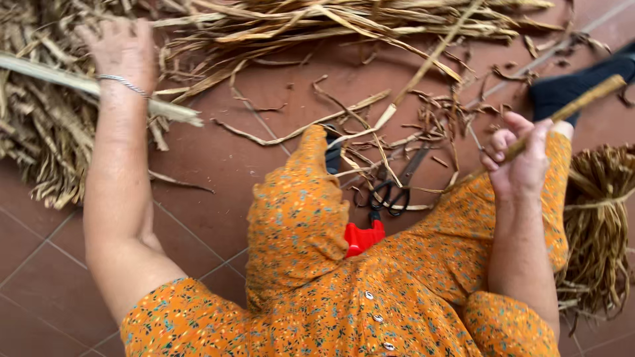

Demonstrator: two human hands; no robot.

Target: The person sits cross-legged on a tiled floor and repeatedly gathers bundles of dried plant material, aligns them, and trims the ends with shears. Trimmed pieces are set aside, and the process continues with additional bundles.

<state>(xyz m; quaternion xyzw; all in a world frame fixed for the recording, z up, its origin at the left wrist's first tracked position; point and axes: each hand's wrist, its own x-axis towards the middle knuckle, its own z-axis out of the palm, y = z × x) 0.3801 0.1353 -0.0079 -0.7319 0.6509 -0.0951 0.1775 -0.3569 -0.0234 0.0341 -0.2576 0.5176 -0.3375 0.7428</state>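
Note:
My left hand (122, 49) reaches far left onto a heap of dried leaves (40, 125), fingers spread over the strands, a silver bracelet (122, 84) on the wrist. A long pale stalk (86, 86) runs under that forearm. My right hand (519, 162) is closed around a thin wooden stick (582, 99) that slants up to the right. Beside that arm lies a bound bundle of dried straw (598, 218), like a broom head. My knees in an orange flowered dress (297, 211) fill the lower middle.
Black scissors (393, 188) lie on the red tiled floor (198, 152) between my knees. A red plastic object (364, 237) shows just below them. More dried leaves (331, 23) spread along the top, with scraps scattered around. A dark sock (575, 89) is at upper right.

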